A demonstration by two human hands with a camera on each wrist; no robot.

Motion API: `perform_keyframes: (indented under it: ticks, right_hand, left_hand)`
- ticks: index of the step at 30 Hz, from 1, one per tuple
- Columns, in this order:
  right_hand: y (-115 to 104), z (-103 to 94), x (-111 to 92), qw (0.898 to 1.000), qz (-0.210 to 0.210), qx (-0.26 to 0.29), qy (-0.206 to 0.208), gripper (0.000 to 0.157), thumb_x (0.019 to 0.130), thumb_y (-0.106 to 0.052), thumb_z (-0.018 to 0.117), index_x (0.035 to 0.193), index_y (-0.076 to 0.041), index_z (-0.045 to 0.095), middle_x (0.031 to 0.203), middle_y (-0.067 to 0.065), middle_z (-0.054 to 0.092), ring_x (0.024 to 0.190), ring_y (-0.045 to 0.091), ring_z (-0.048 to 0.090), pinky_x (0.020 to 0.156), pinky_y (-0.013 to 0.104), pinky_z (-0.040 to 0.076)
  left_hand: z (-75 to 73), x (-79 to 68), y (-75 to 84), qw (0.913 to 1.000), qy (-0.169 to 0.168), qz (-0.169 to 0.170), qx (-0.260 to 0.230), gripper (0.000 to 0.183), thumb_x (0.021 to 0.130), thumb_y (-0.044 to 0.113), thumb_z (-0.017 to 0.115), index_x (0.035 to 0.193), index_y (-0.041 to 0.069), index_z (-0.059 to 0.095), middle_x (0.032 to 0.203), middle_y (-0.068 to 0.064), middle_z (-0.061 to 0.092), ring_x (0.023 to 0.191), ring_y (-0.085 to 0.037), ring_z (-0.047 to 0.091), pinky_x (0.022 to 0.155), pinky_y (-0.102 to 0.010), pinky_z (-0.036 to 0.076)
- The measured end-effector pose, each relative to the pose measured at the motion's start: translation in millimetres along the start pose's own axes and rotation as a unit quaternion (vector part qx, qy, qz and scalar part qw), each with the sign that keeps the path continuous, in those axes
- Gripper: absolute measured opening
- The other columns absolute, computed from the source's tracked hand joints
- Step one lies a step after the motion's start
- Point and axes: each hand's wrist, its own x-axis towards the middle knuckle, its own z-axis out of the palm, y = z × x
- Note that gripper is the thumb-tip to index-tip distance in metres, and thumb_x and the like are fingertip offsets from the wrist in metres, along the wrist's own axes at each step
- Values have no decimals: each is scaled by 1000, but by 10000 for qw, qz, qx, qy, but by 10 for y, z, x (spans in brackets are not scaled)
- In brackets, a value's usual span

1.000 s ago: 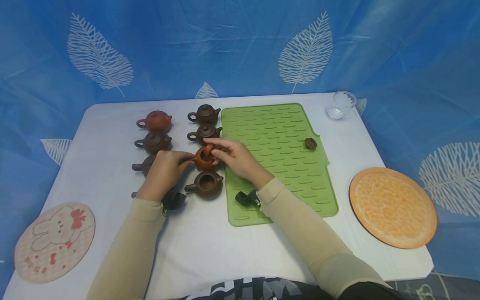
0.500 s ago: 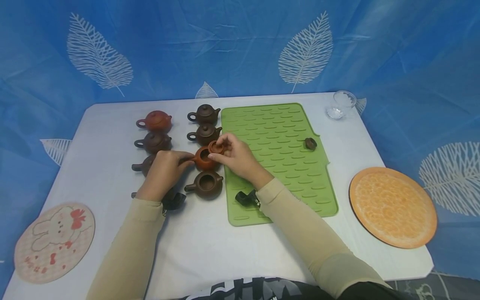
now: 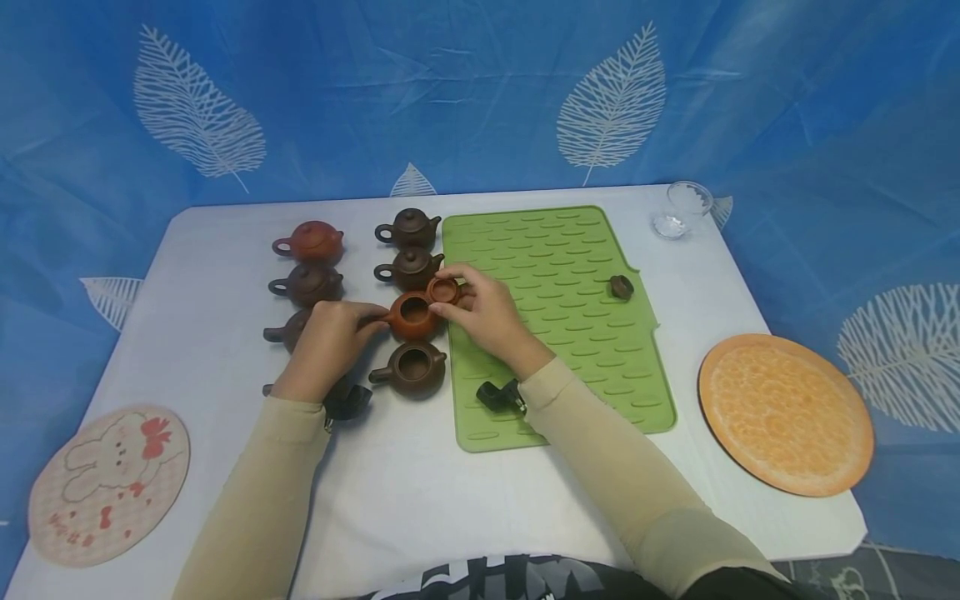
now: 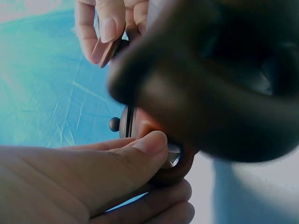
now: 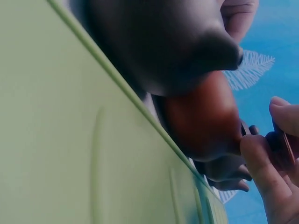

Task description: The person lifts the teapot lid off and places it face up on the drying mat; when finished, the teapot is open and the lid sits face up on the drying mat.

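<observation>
A small orange-red teapot (image 3: 409, 332) stands uncovered, its round mouth facing up. Its loop handle (image 4: 186, 165) is pinched between thumb and fingers of my left hand (image 3: 330, 343), as the left wrist view shows close up. Just right of the mouth, my right hand (image 3: 491, 317) holds the matching lid (image 3: 443, 291) by its edge, hollow underside turned toward the head camera. In the right wrist view the lid (image 5: 283, 150) appears edge-on near the teapot's spout. A brown teapot (image 3: 415, 385), also without its lid, sits in front of the orange-red one.
Two lidded dark teapots (image 3: 412, 227) stand behind, and another column of teapots (image 3: 307, 285) runs left, partly hidden by my left arm. A green mat (image 3: 555, 358) bears a small brown lid (image 3: 621, 287). Round placemats (image 3: 787, 417) and a glass bowl (image 3: 688, 200) lie farther out.
My right hand has drawn the lid away from the teapot's mouth to the right and tipped it so its underside shows. My left hand has stayed on the handle.
</observation>
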Motion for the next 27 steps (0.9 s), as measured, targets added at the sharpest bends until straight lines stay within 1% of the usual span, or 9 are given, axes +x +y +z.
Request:
perform_keyframes:
  ticks: [4, 8, 11, 15, 18, 21, 23, 27]
  right_hand:
    - [11, -98, -38, 9998, 134, 1, 153, 47, 90, 0, 84, 133, 2, 66, 129, 13, 63, 99, 22, 71, 84, 28, 60]
    - [40, -243, -92, 9995, 119, -20, 296, 49, 89, 3, 83, 135, 3, 66, 133, 14, 63, 102, 25, 71, 85, 30, 60]
    - [76, -377, -151, 9991, 99, -180, 382, 49, 91, 2, 82, 137, 2, 66, 136, 15, 64, 106, 26, 71, 87, 29, 59]
    - [106, -582, -257, 9978, 231, -417, 468, 50, 94, -1, 80, 141, 0, 64, 140, 16, 62, 111, 27, 70, 90, 29, 58]
    - [116, -749, -336, 9962, 375, -505, 607, 50, 94, 0, 79, 141, 0, 64, 138, 17, 63, 112, 28, 70, 90, 29, 58]
    - [136, -914, -409, 9940, 580, -444, 809, 49, 93, 3, 79, 140, 1, 64, 135, 19, 64, 112, 31, 70, 89, 29, 59]
    - [151, -1016, -455, 9915, 697, -518, 971, 49, 92, 4, 80, 138, 2, 65, 134, 20, 64, 110, 32, 71, 87, 28, 59]
    - [170, -1210, -546, 9855, 799, -862, 1224, 49, 89, 3, 84, 135, 4, 67, 129, 21, 67, 107, 33, 72, 85, 27, 59]
  left_hand:
    - [2, 3, 3, 10000, -38, -31, -35, 19, 94, 4, 81, 113, 1, 81, 103, -14, 78, 97, -30, 75, 87, -50, 58]
    - [3, 5, 6, 9999, -92, -124, -39, 20, 94, 4, 81, 114, 1, 81, 105, -14, 78, 99, -31, 74, 89, -50, 58]
    - [5, 6, 9, 9998, -106, -172, -17, 21, 94, 4, 81, 114, 1, 81, 105, -14, 78, 100, -31, 74, 90, -50, 58]
    - [7, 8, 7, 9998, -120, -169, -14, 21, 94, 4, 81, 114, 0, 80, 105, -14, 78, 100, -31, 74, 90, -50, 58]
    - [5, 10, 2, 9998, -112, -154, -26, 21, 94, 3, 81, 115, 0, 80, 106, -15, 78, 100, -31, 74, 90, -50, 58]
    - [1, 10, -5, 9998, -98, -149, -36, 22, 93, 3, 81, 115, 0, 80, 106, -15, 78, 101, -31, 74, 91, -51, 58]
    - [1, 7, -8, 9999, -88, -132, -48, 22, 93, 2, 81, 115, 0, 80, 105, -15, 78, 100, -31, 74, 91, -51, 58]
    - [0, 4, -13, 9999, -71, -105, -64, 22, 93, 2, 81, 115, 0, 80, 105, -15, 78, 100, -31, 74, 90, -51, 58]
